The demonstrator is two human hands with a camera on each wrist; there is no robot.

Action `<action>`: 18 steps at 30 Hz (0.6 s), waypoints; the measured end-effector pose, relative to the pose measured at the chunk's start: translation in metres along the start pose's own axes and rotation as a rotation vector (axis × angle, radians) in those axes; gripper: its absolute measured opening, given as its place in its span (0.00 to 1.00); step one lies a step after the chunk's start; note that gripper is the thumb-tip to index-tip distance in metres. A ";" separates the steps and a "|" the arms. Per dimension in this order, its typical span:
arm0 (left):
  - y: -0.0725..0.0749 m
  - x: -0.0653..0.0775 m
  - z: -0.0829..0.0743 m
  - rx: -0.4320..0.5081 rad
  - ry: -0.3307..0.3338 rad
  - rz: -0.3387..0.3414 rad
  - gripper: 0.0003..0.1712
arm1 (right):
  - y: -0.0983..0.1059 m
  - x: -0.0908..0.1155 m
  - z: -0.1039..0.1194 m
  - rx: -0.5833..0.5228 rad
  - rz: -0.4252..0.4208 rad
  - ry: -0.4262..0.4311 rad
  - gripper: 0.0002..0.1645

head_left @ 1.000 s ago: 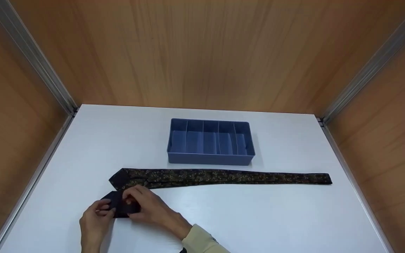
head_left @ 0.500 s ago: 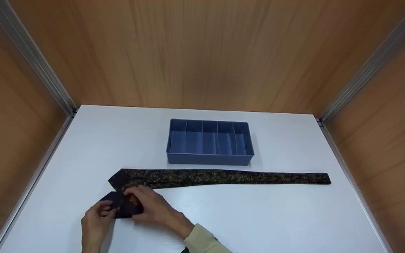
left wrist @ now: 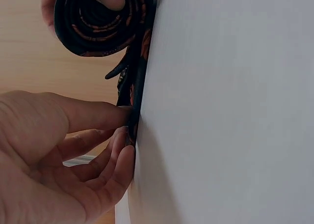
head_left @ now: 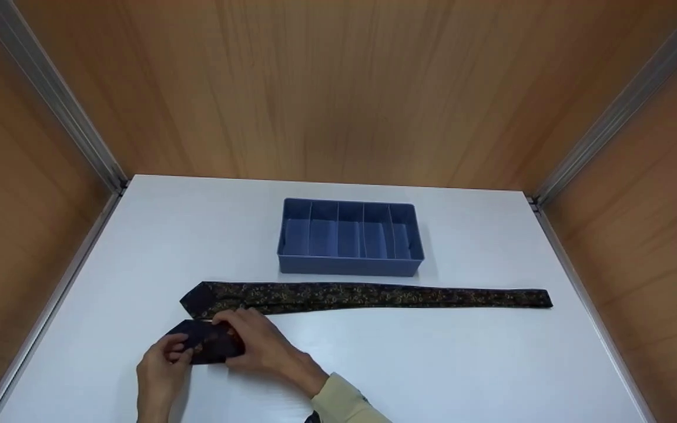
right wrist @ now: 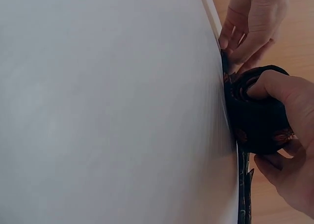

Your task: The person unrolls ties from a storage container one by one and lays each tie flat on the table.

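Observation:
A dark necktie with an orange pattern lies at the table's front left, its pointed end flat and the rest wound into a coil. My left hand pinches the flat end against the table, thumb and fingertips at its edge. Around the coil my right hand grips, with a digit at the spiral side in the right wrist view. Just behind lies a second necktie, black with a small gold pattern, stretched out flat with its wide pointed end at the left.
Behind the flat necktie stands a blue tray with several compartments. Wooden panels close in the white table at the back and both sides, with metal rails along the side edges.
My right hand has shifted slightly to the right with the coil, and more of the necktie's flat part shows between my hands. The left hand stays nearly in place.

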State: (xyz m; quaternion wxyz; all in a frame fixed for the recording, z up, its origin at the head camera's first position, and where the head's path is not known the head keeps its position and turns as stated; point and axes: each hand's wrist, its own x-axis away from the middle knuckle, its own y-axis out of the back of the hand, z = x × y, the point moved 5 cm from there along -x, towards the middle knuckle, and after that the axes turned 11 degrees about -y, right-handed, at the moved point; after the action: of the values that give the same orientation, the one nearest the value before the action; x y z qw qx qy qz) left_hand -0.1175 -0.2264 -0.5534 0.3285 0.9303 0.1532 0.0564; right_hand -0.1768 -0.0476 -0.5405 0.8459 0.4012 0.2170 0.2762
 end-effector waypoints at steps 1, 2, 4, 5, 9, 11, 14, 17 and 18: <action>0.000 0.000 0.000 -0.001 0.000 0.000 0.16 | 0.000 0.000 -0.001 -0.001 0.005 -0.009 0.47; 0.000 0.000 0.000 -0.003 -0.001 0.001 0.16 | 0.001 0.000 -0.001 0.000 0.010 -0.018 0.47; 0.000 0.000 0.000 -0.010 -0.007 0.001 0.16 | 0.001 0.001 -0.003 0.004 0.017 -0.036 0.47; -0.001 0.000 0.000 -0.011 -0.008 0.000 0.16 | 0.002 0.002 -0.004 0.003 0.019 -0.043 0.47; 0.000 0.001 -0.001 -0.016 -0.008 -0.008 0.15 | 0.004 0.004 -0.006 0.012 0.014 -0.056 0.46; 0.000 0.001 -0.001 -0.017 -0.003 -0.011 0.15 | 0.005 0.006 -0.007 0.016 0.008 -0.055 0.47; 0.000 0.000 -0.002 -0.015 0.005 0.001 0.15 | 0.005 0.007 -0.009 0.028 -0.004 -0.055 0.47; 0.000 -0.001 -0.004 -0.013 0.005 0.008 0.16 | 0.004 0.008 -0.010 0.026 -0.006 -0.061 0.47; 0.000 -0.001 -0.005 -0.011 0.004 0.009 0.16 | 0.004 0.008 -0.011 0.022 -0.005 -0.064 0.47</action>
State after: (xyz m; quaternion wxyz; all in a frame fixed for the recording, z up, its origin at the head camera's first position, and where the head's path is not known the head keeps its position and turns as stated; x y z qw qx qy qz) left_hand -0.1200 -0.2236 -0.5494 0.3332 0.9290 0.1495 0.0605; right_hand -0.1784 -0.0345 -0.5449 0.8487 0.4184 0.1941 0.2586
